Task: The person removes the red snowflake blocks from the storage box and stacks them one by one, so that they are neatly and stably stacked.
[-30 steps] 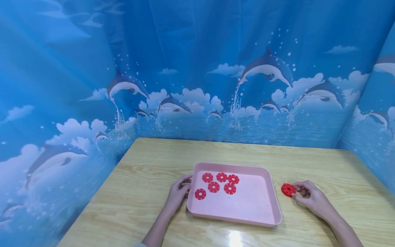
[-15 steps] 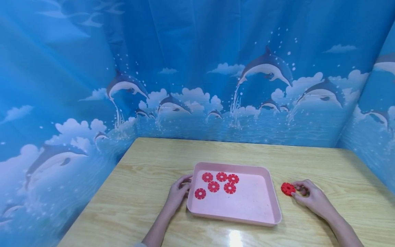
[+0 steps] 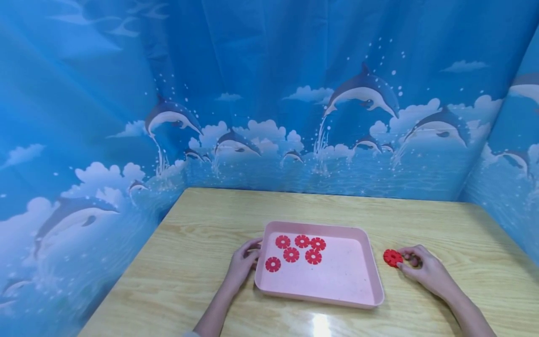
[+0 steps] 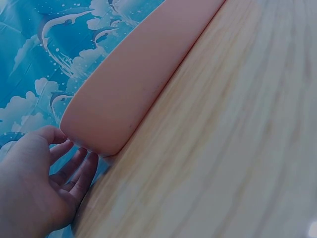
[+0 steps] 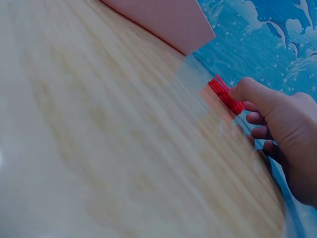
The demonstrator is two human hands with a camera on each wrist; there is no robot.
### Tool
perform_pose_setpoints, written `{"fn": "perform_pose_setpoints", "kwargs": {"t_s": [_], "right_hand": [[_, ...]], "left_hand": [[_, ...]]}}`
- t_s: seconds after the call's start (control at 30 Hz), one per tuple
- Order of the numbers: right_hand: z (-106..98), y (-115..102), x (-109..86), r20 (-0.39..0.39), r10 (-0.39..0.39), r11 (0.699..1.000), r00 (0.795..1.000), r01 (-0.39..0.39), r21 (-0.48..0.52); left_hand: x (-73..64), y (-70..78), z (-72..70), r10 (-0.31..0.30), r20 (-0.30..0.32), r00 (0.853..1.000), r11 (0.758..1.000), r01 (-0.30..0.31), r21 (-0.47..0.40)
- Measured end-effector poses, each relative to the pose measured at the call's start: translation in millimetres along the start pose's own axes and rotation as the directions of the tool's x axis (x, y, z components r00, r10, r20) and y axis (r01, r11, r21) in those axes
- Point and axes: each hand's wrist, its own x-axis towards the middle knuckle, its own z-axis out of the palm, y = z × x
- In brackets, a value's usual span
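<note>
Pink tray (image 3: pixel 341 278) meets my relaxed left hand (image 3: pixel 244 263) at one edge; past the opposite edge, across worktop (image 3: pixel 392 284), my right hand (image 3: pixel 423 269) pinches red discs (image 3: pixel 390 258).

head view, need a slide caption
Left hand touches a pink tray of six red discs; right hand holds a red stack beside it.

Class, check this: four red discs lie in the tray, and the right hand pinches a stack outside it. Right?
The count is wrong: the head view shows six red discs in the tray, not four. The right hand does pinch a stack outside it.
</note>
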Motion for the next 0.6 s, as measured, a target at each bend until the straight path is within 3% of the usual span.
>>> {"fn": "perform_pose_setpoints", "kwargs": {"t_s": [0.6], "right_hand": [[0.1,2.0,-0.1,0.018,0.032,0.999,0.999,-0.032,0.007]], "left_hand": [[-1.1,1.8,0.2,-0.011,0.002,1.0,1.0,0.011,-0.003]]}}
